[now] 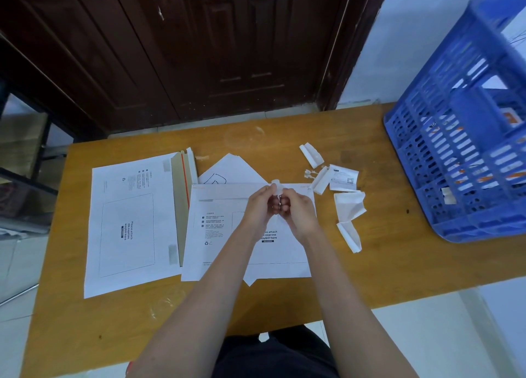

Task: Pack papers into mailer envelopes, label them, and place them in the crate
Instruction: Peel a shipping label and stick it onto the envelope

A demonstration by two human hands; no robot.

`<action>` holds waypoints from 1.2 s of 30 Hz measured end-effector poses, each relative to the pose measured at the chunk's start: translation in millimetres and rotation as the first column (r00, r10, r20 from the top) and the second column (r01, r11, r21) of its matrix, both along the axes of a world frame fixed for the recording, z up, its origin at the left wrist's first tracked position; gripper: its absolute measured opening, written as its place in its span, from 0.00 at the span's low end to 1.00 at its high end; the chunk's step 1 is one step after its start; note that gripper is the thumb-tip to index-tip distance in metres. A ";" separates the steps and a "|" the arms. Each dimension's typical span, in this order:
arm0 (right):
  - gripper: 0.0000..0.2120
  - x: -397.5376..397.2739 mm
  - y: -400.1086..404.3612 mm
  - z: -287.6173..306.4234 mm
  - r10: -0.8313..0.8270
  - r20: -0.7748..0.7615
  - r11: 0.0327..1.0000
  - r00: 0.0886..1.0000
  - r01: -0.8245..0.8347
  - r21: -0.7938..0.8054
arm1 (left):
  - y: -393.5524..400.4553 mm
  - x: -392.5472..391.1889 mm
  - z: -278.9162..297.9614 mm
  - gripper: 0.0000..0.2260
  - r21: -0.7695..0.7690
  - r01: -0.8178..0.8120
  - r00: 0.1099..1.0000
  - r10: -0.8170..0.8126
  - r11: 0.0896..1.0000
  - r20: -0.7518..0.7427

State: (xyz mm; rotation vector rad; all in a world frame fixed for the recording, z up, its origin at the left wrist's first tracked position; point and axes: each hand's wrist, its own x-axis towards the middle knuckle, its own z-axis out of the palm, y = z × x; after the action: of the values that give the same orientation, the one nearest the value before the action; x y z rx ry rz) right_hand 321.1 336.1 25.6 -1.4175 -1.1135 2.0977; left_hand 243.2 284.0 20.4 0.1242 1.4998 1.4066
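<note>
Pinching a small white strip (276, 188) between them, both hands meet above the top edge of the near mailer (227, 235). The left hand (262, 204) has its grip narrow, fingers curled in on the strip's left side; the right hand (296, 209) grips it the same way from the right, knuckles close against the left hand's. What the strip is cannot be told; it is small and partly hidden by the fingers.

The near mailer lies flat on the tabletop (370, 263), printed side up, its flap folded down along the far edge. White papers (230, 168) stick out from under it at the far side, and a corner shows at its near edge. A second mailer (128, 229) lies just to the left, turned sideways, its flap (183, 175) open with a red strip along the fold.

To the right of the hands lie several loose white scraps (348, 209), folded or curled, and a small printed label (344, 180) among them. The blue crate (466, 138) stands at the tabletop's far right corner, well apart from the hands, with white and orange items visible through its slotted wall. A dark wooden door (199, 50) stands behind the tabletop.
</note>
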 end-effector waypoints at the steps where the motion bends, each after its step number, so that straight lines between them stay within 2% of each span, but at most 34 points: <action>1: 0.16 0.4 0.3 -0.6 -0.014 -0.001 1.000 1.000 0.014 -0.022 | -0.1 0.3 -0.7 0.14 -0.003 0.009 1.000 -0.009 1.000 -0.005; 6: 0.21 2.6 0.2 4.1 0.096 0.173 0.990 0.980 -0.113 0.090 | 0.3 1.1 -2.2 0.15 -0.087 0.058 0.982 -0.073 0.995 -0.177; 8: 0.18 2.2 0.6 5.4 0.135 0.195 0.971 0.971 -0.169 0.171 | 0.7 -0.4 -5.3 0.14 -0.084 0.067 0.978 -0.082 0.994 -0.190; 10: 0.16 1.7 2.1 5.0 0.150 0.154 0.969 0.977 -0.176 0.173 | -0.1 -2.5 -7.4 0.14 -0.048 0.074 0.988 -0.080 0.996 -0.135; 12: 0.16 1.8 3.4 2.6 0.125 0.033 0.989 0.992 -0.128 0.072 | -0.9 -5.0 -6.7 0.14 0.021 0.056 0.998 -0.056 0.998 -0.027; 15: 0.14 3.1 4.6 -0.4 -0.024 -0.183 0.983 0.983 -0.010 -0.185 | -1.5 -7.7 -4.3 0.17 0.065 -0.016 0.993 0.009 0.998 0.119; 17: 0.13 4.2 5.0 0.2 -0.087 -0.199 0.963 0.976 0.032 -0.266 | -1.7 -6.5 -3.5 0.18 0.072 -0.005 0.990 -0.006 0.997 0.142; 20: 0.22 4.0 4.9 4.0 -0.035 0.013 0.970 0.999 0.037 -0.238 | -3.0 -3.5 -3.1 0.16 0.031 0.068 0.995 -0.070 0.997 0.067; 23: 0.29 -2.0 5.8 6.0 0.065 0.264 0.994 0.962 -0.039 -0.102 | -4.7 0.2 -3.1 0.15 0.004 0.115 0.993 -0.115 0.993 -0.005; 27: 0.24 -12.4 6.4 -1.9 0.048 0.451 0.988 0.891 -0.110 0.111 | -5.4 5.7 -2.4 0.13 0.040 0.045 0.998 -0.047 0.998 0.046; 30: 0.22 -17.2 2.5 -6.7 0.016 0.537 0.955 0.843 -0.173 0.242 | -3.2 7.6 2.3 0.14 -0.014 -0.005 1.000 0.005 1.000 0.029; 33: 0.22 -21.9 -4.6 -7.3 -0.006 0.569 0.939 0.822 -0.191 0.285 | 2.9 8.9 2.0 0.19 -0.181 0.014 0.990 -0.039 0.983 -0.138; 36: 0.25 -20.8 -9.0 -6.1 0.008 0.581 0.931 0.814 -0.218 0.293 | 8.6 11.9 -3.0 0.20 -0.159 -0.045 0.927 -0.018 0.986 -0.373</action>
State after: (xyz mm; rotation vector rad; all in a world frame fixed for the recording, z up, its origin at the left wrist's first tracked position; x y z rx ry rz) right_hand 300.3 327.2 19.4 -1.8833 -1.7366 1.4442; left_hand 255.1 292.6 17.4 0.2932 1.9292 1.3114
